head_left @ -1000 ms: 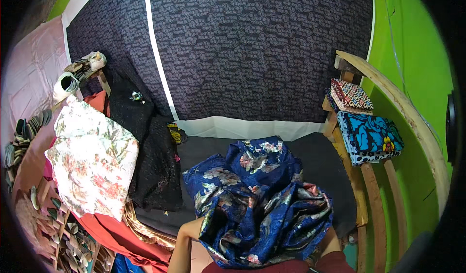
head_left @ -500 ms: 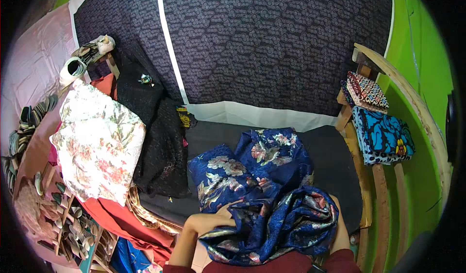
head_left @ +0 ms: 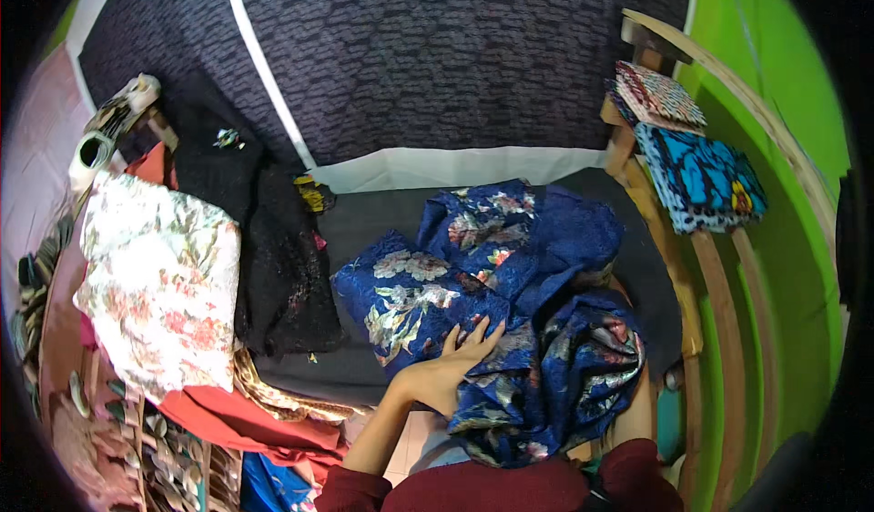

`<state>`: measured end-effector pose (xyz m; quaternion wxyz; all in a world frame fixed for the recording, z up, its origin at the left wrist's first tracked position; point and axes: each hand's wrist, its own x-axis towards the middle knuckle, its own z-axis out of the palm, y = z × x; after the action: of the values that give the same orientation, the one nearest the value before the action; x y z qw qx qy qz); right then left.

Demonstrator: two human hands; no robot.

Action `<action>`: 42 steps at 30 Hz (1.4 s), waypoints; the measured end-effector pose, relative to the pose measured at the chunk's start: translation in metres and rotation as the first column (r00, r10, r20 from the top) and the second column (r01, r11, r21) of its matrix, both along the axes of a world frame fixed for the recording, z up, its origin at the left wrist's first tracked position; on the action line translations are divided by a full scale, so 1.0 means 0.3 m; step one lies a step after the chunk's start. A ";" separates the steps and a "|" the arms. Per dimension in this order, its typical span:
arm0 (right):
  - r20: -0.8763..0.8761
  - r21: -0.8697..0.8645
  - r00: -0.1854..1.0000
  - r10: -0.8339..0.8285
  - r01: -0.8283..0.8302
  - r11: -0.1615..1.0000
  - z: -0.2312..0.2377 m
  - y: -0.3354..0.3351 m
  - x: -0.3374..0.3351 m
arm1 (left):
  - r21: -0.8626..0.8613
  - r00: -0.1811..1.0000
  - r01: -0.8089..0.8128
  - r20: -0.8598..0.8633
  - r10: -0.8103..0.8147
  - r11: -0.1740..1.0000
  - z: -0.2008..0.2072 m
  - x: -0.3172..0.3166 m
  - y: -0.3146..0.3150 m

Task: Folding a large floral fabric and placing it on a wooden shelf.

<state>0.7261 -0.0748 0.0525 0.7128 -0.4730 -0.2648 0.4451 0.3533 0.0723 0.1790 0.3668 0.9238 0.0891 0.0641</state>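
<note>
A shiny navy blue floral cloth [head_left: 410,280] lies bunched over the near part of a black-covered bench [head_left: 360,212] and spills toward my lap. My left hand [head_left: 452,364] rests on the cloth with its fingers spread, pressing on the folds. From the lower right comes my right forearm [head_left: 640,412], which passes under the gathered cloth. Folds cover the fingers of my right hand, so their grip is hidden. Left of the blue cloth is a black sparkly cloth [head_left: 287,266].
A white floral cloth [head_left: 164,284] hangs over the bench's left arm, above a red cloth [head_left: 255,430]. Folded patterned fabrics [head_left: 701,180] sit on the right wooden armrest. Shoes [head_left: 168,457] crowd a rack at lower left. A dark patterned curtain [head_left: 455,57] hangs behind.
The view has shifted, so the bench appears higher. My left hand has come out from the folds and now lies flat on top. More blue cloth is spread toward the far right.
</note>
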 end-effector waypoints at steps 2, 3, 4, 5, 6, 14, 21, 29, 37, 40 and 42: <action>-0.032 -0.003 0.996 -0.088 0.088 0.996 0.057 -0.006 -0.026 | 0.006 0.999 0.015 -0.036 -0.015 1.000 0.002 0.030 -0.019; -0.050 -0.002 0.991 -0.122 0.122 0.993 0.092 -0.009 -0.047 | 0.031 0.998 0.052 0.016 -0.053 0.998 -0.017 0.034 -0.030; -0.067 -0.001 0.985 -0.157 0.157 0.988 0.125 -0.017 -0.071 | 0.110 0.995 0.103 -0.021 -0.101 0.989 -0.026 0.033 -0.032; -0.085 -0.001 0.980 -0.178 0.178 0.984 0.145 -0.021 -0.091 | 0.187 0.989 0.141 -0.061 -0.132 0.972 -0.016 0.033 -0.041; -0.103 -0.001 0.975 -0.198 0.199 0.980 0.160 -0.030 -0.116 | 0.188 0.987 0.157 -0.059 -0.149 0.969 -0.002 0.033 -0.053; 0.473 -0.353 0.870 -0.140 0.333 0.874 0.283 -0.193 -0.251 | 0.337 0.958 0.285 -0.065 -0.280 0.897 0.014 0.030 -0.051; 0.793 -0.213 0.605 0.071 0.167 0.963 0.509 -0.005 -0.376 | 0.299 0.963 0.021 0.252 -0.100 0.954 -0.003 0.134 0.137; 0.716 -0.152 0.663 -0.217 0.451 0.879 0.479 0.131 -0.354 | 0.340 0.911 -0.251 0.399 0.103 0.906 -0.128 0.168 0.128; 0.978 -0.208 0.135 0.161 0.713 0.669 0.556 0.171 -0.474 | 0.388 0.822 -0.232 0.568 -0.033 0.892 -0.129 0.120 0.132; 0.971 0.134 0.131 -0.200 0.395 0.909 0.605 0.183 -0.528 | 0.444 0.809 -0.243 0.583 -0.072 0.863 -0.135 0.104 0.133; 0.996 0.091 0.020 -0.092 0.032 0.995 0.580 0.219 -0.571 | 0.457 0.783 -0.253 0.615 -0.097 0.853 -0.143 0.077 0.143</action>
<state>0.5549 -0.0091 0.2266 0.3532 -0.6447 -0.6761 -0.0494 0.3765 0.1152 0.1361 0.1108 0.9099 -0.0167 0.3995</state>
